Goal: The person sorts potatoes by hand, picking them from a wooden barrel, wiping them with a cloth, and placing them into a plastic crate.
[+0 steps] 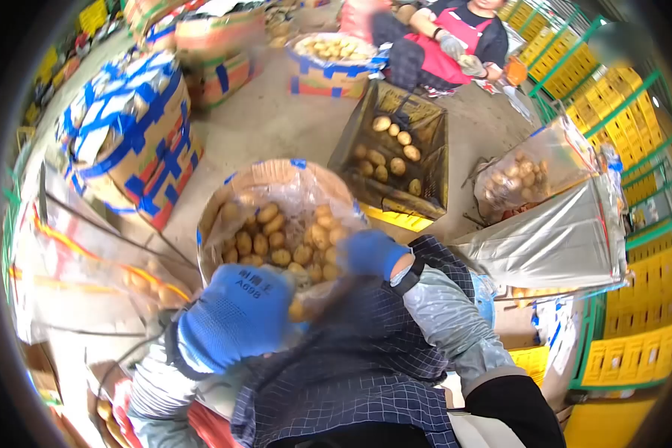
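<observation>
Both of my hands wear blue knit gloves. My left hand is at the near left edge of a round cardboard box lined with clear plastic, its back turned up and its fingers hidden. Brown potatoes fill much of the box. At the box's right edge, beside the plastic liner, is my right hand, blurred, with its fingers not clearly visible. Whether either hand holds a potato cannot be made out. Beyond my right hand, a dirty crate holds several potatoes.
A tall taped box stands at the left. Another potato box is at the back, near a seated person in gloves. At the right are a clear bag of potatoes, a silver sheet and stacked yellow crates.
</observation>
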The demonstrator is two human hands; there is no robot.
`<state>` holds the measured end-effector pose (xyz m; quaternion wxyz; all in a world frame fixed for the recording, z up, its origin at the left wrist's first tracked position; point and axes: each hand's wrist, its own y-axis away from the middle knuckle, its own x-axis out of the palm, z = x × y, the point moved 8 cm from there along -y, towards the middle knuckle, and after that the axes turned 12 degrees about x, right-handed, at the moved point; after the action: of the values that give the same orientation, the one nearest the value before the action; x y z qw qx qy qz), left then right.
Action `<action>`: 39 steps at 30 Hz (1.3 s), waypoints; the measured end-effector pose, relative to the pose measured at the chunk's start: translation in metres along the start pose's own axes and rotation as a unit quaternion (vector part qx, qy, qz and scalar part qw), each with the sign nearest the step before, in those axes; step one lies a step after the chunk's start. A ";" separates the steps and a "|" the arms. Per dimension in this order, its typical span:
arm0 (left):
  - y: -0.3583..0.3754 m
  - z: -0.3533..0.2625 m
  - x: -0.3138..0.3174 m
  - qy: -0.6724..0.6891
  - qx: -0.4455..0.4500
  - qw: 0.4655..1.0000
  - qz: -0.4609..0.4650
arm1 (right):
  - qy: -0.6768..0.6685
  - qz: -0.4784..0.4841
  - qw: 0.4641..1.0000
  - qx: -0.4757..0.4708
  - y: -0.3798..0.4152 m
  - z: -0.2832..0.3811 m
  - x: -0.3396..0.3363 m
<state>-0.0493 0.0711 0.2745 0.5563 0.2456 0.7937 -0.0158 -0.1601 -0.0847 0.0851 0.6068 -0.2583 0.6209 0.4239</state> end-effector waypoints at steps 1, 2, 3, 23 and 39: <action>0.003 0.003 0.004 0.019 -0.018 1.000 -0.015 | -0.038 0.014 0.999 0.031 0.008 0.003 -0.010; 0.003 0.012 0.012 0.020 -0.014 0.999 -0.023 | -0.049 -0.007 0.999 0.008 0.003 -0.002 0.003; 0.002 0.022 0.020 0.026 -0.008 0.999 -0.033 | -0.051 -0.012 0.999 0.007 0.002 -0.006 0.007; -0.045 0.182 0.108 0.185 -0.133 0.973 -0.037 | -0.315 -0.177 0.902 0.235 -0.046 -0.200 -0.175; -0.067 0.219 0.108 0.141 -0.173 0.973 -0.054 | -0.029 -0.101 0.923 0.369 -0.060 -0.253 0.091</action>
<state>0.0871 -0.0130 0.0781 0.4714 0.1017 0.8668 0.1268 -0.2569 -0.3102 -0.0407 0.7163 -0.0648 0.6863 0.1081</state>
